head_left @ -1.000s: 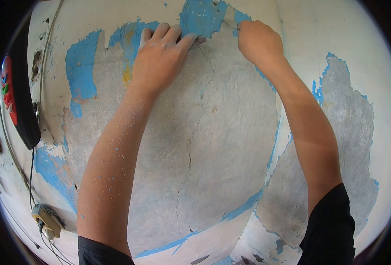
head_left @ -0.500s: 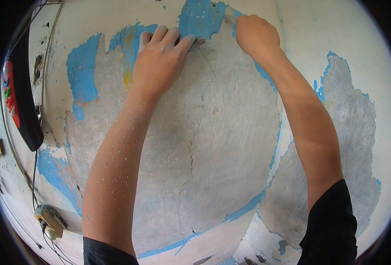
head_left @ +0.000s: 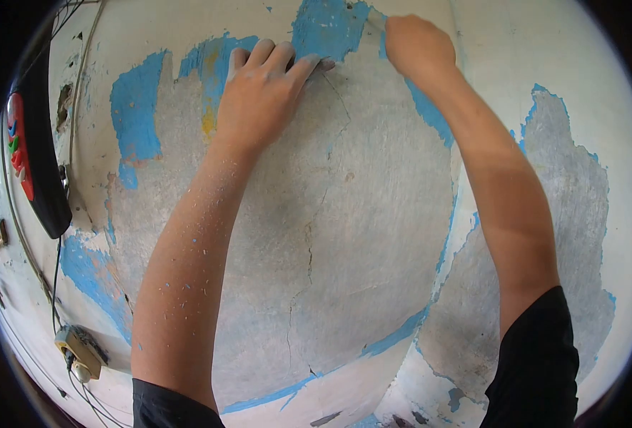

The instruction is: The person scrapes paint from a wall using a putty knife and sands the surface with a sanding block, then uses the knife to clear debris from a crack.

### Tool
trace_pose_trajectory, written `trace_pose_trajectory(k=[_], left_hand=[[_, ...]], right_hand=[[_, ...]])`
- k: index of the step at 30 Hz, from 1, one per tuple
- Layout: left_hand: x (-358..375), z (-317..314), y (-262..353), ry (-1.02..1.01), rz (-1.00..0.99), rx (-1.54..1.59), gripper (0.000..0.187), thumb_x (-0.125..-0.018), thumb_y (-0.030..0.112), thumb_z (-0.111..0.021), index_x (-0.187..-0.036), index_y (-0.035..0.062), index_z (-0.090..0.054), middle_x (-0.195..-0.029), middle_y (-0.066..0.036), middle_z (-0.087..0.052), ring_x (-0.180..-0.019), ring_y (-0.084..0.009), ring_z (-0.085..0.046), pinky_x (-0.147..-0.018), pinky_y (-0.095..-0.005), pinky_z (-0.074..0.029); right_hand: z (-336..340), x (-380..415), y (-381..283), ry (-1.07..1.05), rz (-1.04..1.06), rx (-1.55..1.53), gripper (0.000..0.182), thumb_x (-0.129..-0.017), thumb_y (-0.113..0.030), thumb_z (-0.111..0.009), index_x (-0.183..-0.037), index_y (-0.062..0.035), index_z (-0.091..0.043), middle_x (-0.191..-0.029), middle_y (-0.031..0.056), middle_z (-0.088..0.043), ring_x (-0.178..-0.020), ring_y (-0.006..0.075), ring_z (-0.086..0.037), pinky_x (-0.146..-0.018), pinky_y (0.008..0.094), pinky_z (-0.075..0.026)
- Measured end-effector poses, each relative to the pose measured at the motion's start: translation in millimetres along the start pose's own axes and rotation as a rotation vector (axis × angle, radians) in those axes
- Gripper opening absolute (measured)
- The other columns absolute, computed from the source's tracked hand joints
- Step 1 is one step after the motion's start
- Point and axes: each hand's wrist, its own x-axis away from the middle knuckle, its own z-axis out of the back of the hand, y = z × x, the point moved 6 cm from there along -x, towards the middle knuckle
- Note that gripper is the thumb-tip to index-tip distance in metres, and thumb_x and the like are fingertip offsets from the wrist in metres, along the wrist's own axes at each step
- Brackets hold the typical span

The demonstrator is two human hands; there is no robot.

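Note:
My left hand [head_left: 262, 89] is up against the wall at the upper middle, fingers bent and dusted with pale powder. A small dark brownish end [head_left: 326, 65] shows beside its index finger; I cannot tell what the hand grips. To the right, my right hand [head_left: 419, 50] makes a fist around a scraper, its handle hidden. The thin, blurred scraper blade [head_left: 376, 21] points left from the fist, at the edge between a blue paint patch [head_left: 328, 32] and cream paint. Between my arms lies bare grey plaster [head_left: 380, 214] with a long thin crack.
On the left, a black and red object [head_left: 37, 171] hangs near cables, above a yellowish power socket [head_left: 79, 353] with cords plugged in. A wall corner runs down the right, with another grey stripped area [head_left: 569, 214] beyond it. Paint flakes cling to my left forearm [head_left: 187, 271].
My right hand has moved slightly up with the scraper, and more blue shows beside its wrist. The left hand keeps its place on the wall; the view has shifted a little.

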Motion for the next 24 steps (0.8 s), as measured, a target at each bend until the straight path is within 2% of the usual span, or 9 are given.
trace_pose_trajectory(k=[2,5,8,12,15,18,21,24], left_hand=[[-1.6,-0.3,-1.0,0.045,-0.007,-0.014,0.022,-0.092,0.016,-0.071,-0.114,0.0160,-0.074,-0.106,-0.006,-0.068,-0.107,-0.0256,-0.062,-0.094,-0.0449,-0.047],[-2.0,1.5,0.1,0.061,-0.007,-0.003,0.024,-0.092,0.015,-0.071,-0.115,0.0161,-0.074,-0.106,-0.006,-0.068,-0.108,-0.0258,-0.062,-0.095,-0.0449,-0.047],[-1.8,-0.7,-1.6,0.006,-0.004,-0.036,0.032,-0.091,0.018,-0.076,-0.122,0.0194,-0.073,-0.108,-0.005,-0.067,-0.107,-0.0252,-0.060,-0.096,-0.0419,-0.047],[-1.1,-2.8,-1.9,0.036,-0.009,-0.056,0.032,-0.090,0.019,-0.077,-0.122,0.0197,-0.073,-0.106,-0.005,-0.066,-0.106,-0.0252,-0.060,-0.094,-0.0422,-0.047],[-0.4,-0.9,-2.0,0.058,-0.017,-0.048,0.031,-0.090,0.020,-0.077,-0.121,0.0201,-0.073,-0.105,-0.004,-0.066,-0.105,-0.0249,-0.060,-0.093,-0.0423,-0.046],[-1.7,1.5,-3.5,0.047,0.003,-0.034,0.031,-0.090,0.019,-0.076,-0.121,0.0206,-0.073,-0.104,-0.004,-0.065,-0.105,-0.0251,-0.060,-0.092,-0.0422,-0.046],[-0.8,2.7,-0.8,0.058,0.001,-0.019,0.027,-0.089,0.013,-0.070,-0.115,0.0155,-0.074,-0.106,-0.005,-0.068,-0.109,-0.0244,-0.062,-0.094,-0.0440,-0.048],[-0.5,-0.6,-2.3,0.054,-0.014,-0.037,0.032,-0.090,0.018,-0.076,-0.122,0.0209,-0.072,-0.106,-0.004,-0.065,-0.106,-0.0250,-0.060,-0.092,-0.0423,-0.046]], right_hand=[[6.6,-17.2,1.2,-0.200,-0.027,0.081,0.019,-0.088,-0.002,-0.058,-0.094,-0.0002,-0.076,-0.099,0.0223,-0.075,-0.093,0.0401,-0.074,-0.076,0.0501,-0.061],[9.6,-4.8,1.7,-0.084,0.008,0.032,0.021,-0.089,-0.001,-0.057,-0.100,-0.0002,-0.075,-0.102,0.0222,-0.075,-0.095,0.0398,-0.074,-0.078,0.0500,-0.061],[8.9,1.8,2.5,-0.128,0.024,0.032,0.022,-0.090,-0.002,-0.056,-0.103,0.0000,-0.075,-0.102,0.0217,-0.075,-0.095,0.0397,-0.074,-0.078,0.0501,-0.061],[-3.4,-17.6,12.3,-0.089,-0.056,-0.012,0.022,-0.091,-0.004,-0.056,-0.102,-0.0005,-0.075,-0.101,0.0214,-0.075,-0.095,0.0399,-0.074,-0.080,0.0501,-0.060],[1.5,-11.2,7.0,-0.105,-0.050,-0.003,0.021,-0.092,-0.006,-0.057,-0.102,-0.0013,-0.075,-0.101,0.0215,-0.075,-0.095,0.0395,-0.074,-0.081,0.0502,-0.060],[5.9,-3.8,0.0,-0.111,0.051,0.069,0.022,-0.094,-0.008,-0.057,-0.103,-0.0024,-0.076,-0.104,0.0220,-0.075,-0.095,0.0393,-0.074,-0.081,0.0502,-0.060],[11.4,-13.7,4.3,-0.136,-0.002,0.071,0.022,-0.096,-0.010,-0.058,-0.105,-0.0032,-0.077,-0.105,0.0226,-0.075,-0.096,0.0391,-0.074,-0.081,0.0495,-0.060],[23.9,-36.7,9.0,-0.278,0.024,0.166,0.022,-0.097,-0.013,-0.060,-0.106,-0.0037,-0.078,-0.105,0.0228,-0.075,-0.096,0.0389,-0.074,-0.082,0.0481,-0.060]])
